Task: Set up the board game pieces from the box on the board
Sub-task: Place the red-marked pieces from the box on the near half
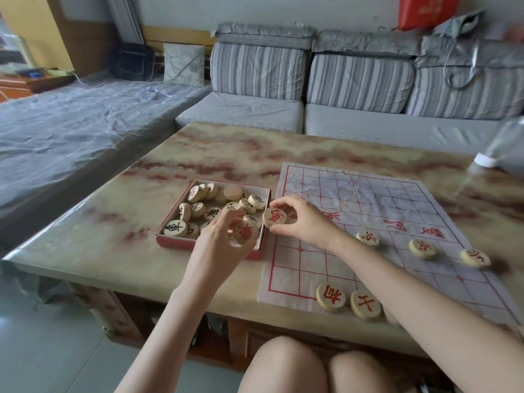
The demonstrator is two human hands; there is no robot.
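Pale wood, round and flat: loose pieces heaped in a shallow red-walled box, black and red characters showing, some lying face up, some propped on edge. Box on the left half of the marbled surface, closer to the front edge than to the far one, its right wall just beside the left edge of the paper board. Board spread out but creased, ruled with a red grid, reaching down to the front edge of the surface.

Left hand over the near right corner of the box, fingers curled round a red-character disc raised above the heap, face up. Right hand just beside it, over the board's left edge, thumb below and fingertips above, pinching a second red disc by its rim, tilted. Held discs close together on either side of the box's right wall; touching or not, cannot tell.

Across the near half of the board, a row of three red-marked discs, well apart from one another, to the right of the right hand. At the board's front edge, a pair of red discs side by side, just beside the right forearm.

Near the right edge of the surface, a blurred clear bottle. Beyond the far edge, a striped grey sofa.
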